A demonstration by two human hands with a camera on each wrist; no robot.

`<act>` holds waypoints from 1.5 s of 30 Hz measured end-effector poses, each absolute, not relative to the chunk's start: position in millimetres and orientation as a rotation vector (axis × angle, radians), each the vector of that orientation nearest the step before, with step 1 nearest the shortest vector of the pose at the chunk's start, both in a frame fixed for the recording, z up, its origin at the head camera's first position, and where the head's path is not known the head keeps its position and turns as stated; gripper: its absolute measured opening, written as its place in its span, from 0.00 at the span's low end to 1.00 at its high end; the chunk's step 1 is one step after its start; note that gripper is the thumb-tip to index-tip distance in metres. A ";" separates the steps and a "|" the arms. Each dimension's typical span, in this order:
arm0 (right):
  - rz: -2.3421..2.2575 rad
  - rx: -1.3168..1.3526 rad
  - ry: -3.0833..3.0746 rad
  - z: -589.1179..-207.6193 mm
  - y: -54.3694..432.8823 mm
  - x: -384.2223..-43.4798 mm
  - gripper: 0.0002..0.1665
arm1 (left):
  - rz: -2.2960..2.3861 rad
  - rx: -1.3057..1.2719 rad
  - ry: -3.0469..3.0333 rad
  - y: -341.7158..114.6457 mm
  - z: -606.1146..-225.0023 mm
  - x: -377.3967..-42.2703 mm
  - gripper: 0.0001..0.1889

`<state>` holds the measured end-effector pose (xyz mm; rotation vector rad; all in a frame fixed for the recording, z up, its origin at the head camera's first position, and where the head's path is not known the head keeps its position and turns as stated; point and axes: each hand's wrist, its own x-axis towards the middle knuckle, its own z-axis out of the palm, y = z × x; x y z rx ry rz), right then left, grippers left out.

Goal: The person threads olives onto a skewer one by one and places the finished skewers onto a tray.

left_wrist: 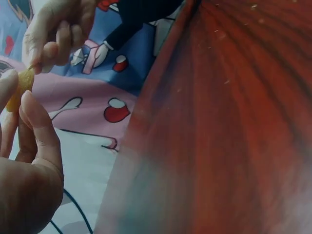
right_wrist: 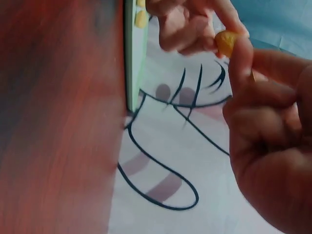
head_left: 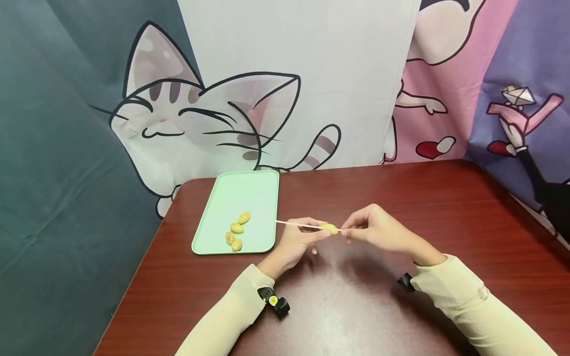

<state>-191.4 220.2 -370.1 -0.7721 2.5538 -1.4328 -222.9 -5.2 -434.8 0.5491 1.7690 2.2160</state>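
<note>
A small yellow oval fruit (head_left: 329, 228) is pinched between the thumb and fingers of my left hand (head_left: 291, 243), above the table. Through it runs a thin pale skewer (head_left: 291, 224), whose long end stretches left past my left hand to over the tray's right edge. My right hand (head_left: 383, 231) pinches the short end that sticks out on the fruit's right side. In the left wrist view the wrinkled fruit (left_wrist: 25, 87) shows between my fingertips. From the right wrist, the fruit (right_wrist: 225, 44) appears just beyond my right thumb, which hides part of the skewer.
A light green tray (head_left: 258, 193) lies at the table's back left, with several similar yellow fruits (head_left: 237, 228) on it. The dark red wooden table (head_left: 427, 198) ends at a cloth backdrop (head_left: 347, 74) with cartoon drawings.
</note>
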 end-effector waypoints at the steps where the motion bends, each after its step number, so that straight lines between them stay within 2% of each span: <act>1: -1.422 -0.771 2.544 -369.6 220.9 -191.7 0.03 | 2.226 0.541 1.761 -6.9 -434.3 -223.1 0.13; 4: -1.411 -0.740 2.520 -370.1 226.2 -190.5 0.05 | 2.243 0.502 1.774 -11.4 -435.8 -223.5 0.15; 11: -1.474 -0.657 2.521 -372.9 235.4 -183.2 0.03 | 2.248 0.508 1.792 -13.1 -437.7 -223.7 0.13; 21: -1.647 -0.805 2.454 -376.9 232.3 -178.7 0.06 | 2.299 0.561 1.719 -13.7 -431.6 -220.8 0.10; 31: -1.660 -0.795 2.502 -379.9 234.6 -178.3 0.07 | 2.286 0.545 1.708 -10.3 -433.7 -219.2 0.09; 45: -1.676 -0.747 2.569 -385.7 238.7 -181.7 0.09 | 2.242 0.567 1.763 -2.2 -434.6 -222.1 0.14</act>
